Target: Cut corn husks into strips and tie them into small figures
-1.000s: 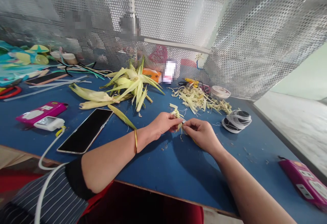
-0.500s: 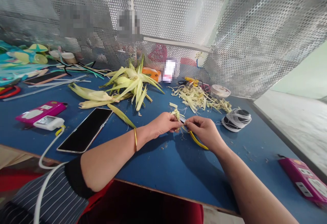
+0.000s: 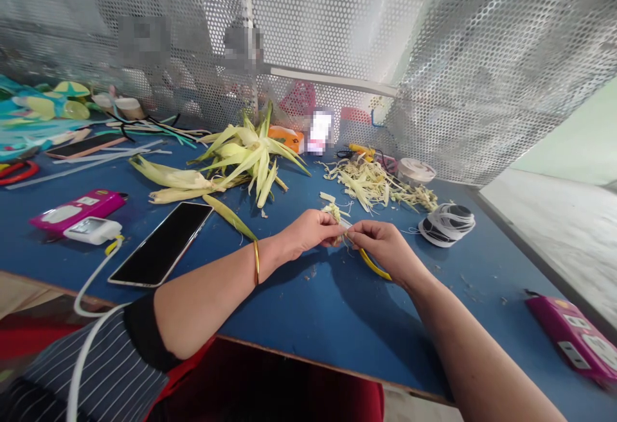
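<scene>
The left hand (image 3: 315, 228) is clamped on a small knotted piece of corn husk (image 3: 332, 211), held above the middle of the blue tabletop (image 3: 299, 316); its fingers cover the lower part, leaving only the pale upper part plain to see. The right hand (image 3: 380, 242) meets it fingertip to fingertip, thumb and forefinger pinched together; what lies between them is too small to make out. A yellow loop (image 3: 375, 266), perhaps a tool's handle, shows below the right hand, the rest hidden behind it.

Toward the far edge of the surface lie whole corn husks (image 3: 245, 152), partly covering an orange packet (image 3: 286, 138), and to their right a heap of shredded husk (image 3: 366, 184), its strands too tangled to separate. Behind this heap a yellow-ended tool (image 3: 361, 151) is partly hidden. A spool of white thread (image 3: 446, 224) stands near the right edge; the magenta power strip (image 3: 573, 338) by the near right corner is cut off by the view.

By the near edge, left of the hands, lies a dark-screened smartphone (image 3: 164, 245). The red-handled scissors (image 3: 22, 173) farther left are cut off too. A lit screen (image 3: 319, 131) at the far edge is blurred beyond reading.
</scene>
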`<move>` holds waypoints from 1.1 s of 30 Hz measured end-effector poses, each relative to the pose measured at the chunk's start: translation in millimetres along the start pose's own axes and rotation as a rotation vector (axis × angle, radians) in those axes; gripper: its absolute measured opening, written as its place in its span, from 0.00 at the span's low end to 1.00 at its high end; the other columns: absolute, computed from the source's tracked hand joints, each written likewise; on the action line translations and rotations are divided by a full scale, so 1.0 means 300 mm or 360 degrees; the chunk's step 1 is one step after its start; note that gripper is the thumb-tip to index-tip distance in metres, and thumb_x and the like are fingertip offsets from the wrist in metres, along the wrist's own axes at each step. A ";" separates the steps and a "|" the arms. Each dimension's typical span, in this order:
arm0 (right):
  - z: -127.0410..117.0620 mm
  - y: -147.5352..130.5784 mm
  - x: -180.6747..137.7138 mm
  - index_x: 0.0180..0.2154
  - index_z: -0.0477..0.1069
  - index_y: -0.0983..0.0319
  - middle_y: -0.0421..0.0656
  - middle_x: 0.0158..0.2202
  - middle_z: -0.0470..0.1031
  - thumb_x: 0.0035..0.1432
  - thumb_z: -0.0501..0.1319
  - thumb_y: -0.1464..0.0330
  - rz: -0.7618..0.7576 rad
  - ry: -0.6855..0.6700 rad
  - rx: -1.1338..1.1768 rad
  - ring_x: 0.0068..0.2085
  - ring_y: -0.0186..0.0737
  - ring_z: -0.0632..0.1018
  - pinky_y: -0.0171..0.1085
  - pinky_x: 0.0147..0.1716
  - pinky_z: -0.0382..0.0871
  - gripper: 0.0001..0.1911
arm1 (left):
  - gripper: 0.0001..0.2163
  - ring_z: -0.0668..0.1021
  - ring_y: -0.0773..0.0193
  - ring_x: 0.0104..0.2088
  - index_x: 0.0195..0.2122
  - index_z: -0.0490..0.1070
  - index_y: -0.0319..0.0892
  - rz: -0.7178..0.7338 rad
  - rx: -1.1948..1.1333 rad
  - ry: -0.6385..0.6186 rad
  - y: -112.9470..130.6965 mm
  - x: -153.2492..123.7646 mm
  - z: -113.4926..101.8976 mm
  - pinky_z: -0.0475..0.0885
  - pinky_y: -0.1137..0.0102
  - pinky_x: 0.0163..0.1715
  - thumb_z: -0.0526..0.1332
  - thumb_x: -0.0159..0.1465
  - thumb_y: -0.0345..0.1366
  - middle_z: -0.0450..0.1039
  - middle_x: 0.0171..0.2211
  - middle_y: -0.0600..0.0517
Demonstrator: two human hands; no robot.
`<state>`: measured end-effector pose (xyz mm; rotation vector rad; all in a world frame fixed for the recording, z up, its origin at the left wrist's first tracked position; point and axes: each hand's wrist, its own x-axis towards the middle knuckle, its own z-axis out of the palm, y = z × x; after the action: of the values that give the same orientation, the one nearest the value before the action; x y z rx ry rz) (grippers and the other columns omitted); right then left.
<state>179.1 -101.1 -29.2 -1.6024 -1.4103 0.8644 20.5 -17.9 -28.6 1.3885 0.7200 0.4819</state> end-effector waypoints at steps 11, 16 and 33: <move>0.014 0.003 0.000 0.28 0.74 0.62 0.39 0.25 0.74 0.50 0.65 0.57 0.0053 -0.0110 0.0135 0.29 0.36 0.72 0.35 0.31 0.64 0.14 | 0.12 0.70 0.71 0.22 0.24 0.74 0.37 -0.0051 -0.0152 0.0014 -0.009 0.008 -0.006 0.64 0.73 0.26 0.72 0.50 0.40 0.70 0.19 0.55; 0.023 0.004 0.001 0.22 0.71 0.62 0.40 0.22 0.73 0.47 0.68 0.54 0.0108 -0.0104 0.0274 0.25 0.34 0.71 0.35 0.28 0.64 0.18 | 0.12 0.70 0.72 0.23 0.25 0.76 0.37 -0.0044 -0.0232 0.0046 -0.025 0.018 -0.010 0.64 0.73 0.28 0.73 0.49 0.40 0.71 0.21 0.55; 0.026 0.003 -0.017 0.23 0.67 0.60 0.38 0.22 0.69 0.59 0.57 0.66 -0.0531 -0.0008 -0.0542 0.25 0.33 0.66 0.32 0.26 0.58 0.13 | 0.20 0.73 0.68 0.23 0.27 0.74 0.37 -0.0457 -0.0239 -0.0008 -0.002 -0.008 -0.002 0.71 0.70 0.25 0.73 0.48 0.50 0.72 0.23 0.53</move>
<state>171.7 -105.2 -33.5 -1.5407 -1.8376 0.4498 18.3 -19.1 -28.9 1.1236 0.8467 0.2990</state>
